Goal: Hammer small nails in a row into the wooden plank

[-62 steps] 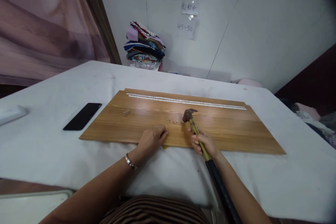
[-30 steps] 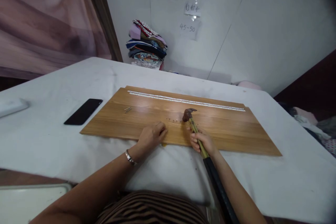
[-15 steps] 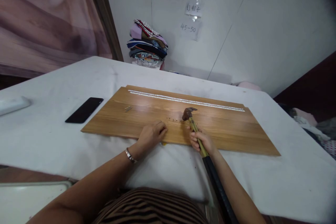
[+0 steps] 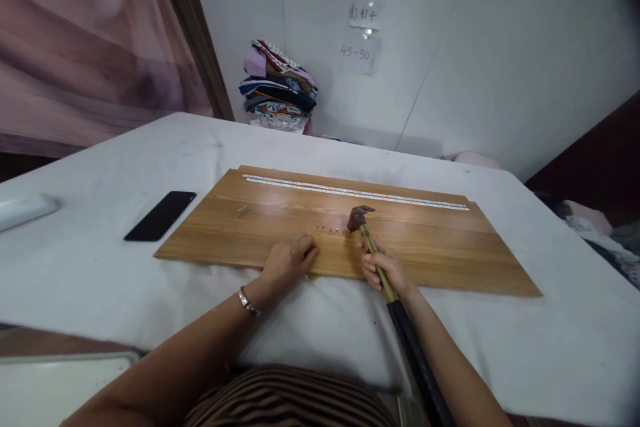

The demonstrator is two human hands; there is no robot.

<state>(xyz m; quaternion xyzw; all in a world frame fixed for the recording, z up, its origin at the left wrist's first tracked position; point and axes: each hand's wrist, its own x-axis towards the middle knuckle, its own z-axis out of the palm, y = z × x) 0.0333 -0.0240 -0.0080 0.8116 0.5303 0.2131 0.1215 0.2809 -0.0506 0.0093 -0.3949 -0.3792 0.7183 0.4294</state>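
Note:
My right hand (image 4: 384, 271) is wrapped round the yellowish handle of a claw hammer (image 4: 367, 238). The hammer's rusty brown head hangs low over the wooden board (image 4: 430, 250), at the right end of a short row of small nail heads or dots. Its black grip runs back along my forearm. Left of that row, my left hand (image 4: 291, 260) rests on the board's near edge with its fingers curled in and nothing visible in them. Several loose nails (image 4: 243, 211) lie on the board's left part.
Two pale measuring strips (image 4: 350, 191) lie along the board's far side. A black phone (image 4: 161, 215) is on the white-covered table (image 4: 100, 280) to the left, with a white object (image 4: 25, 210) beyond it. Folded cloths (image 4: 280, 90) are stacked against the wall.
The view has shifted slightly. Both hands and the hammer keep nearly the same place on the board.

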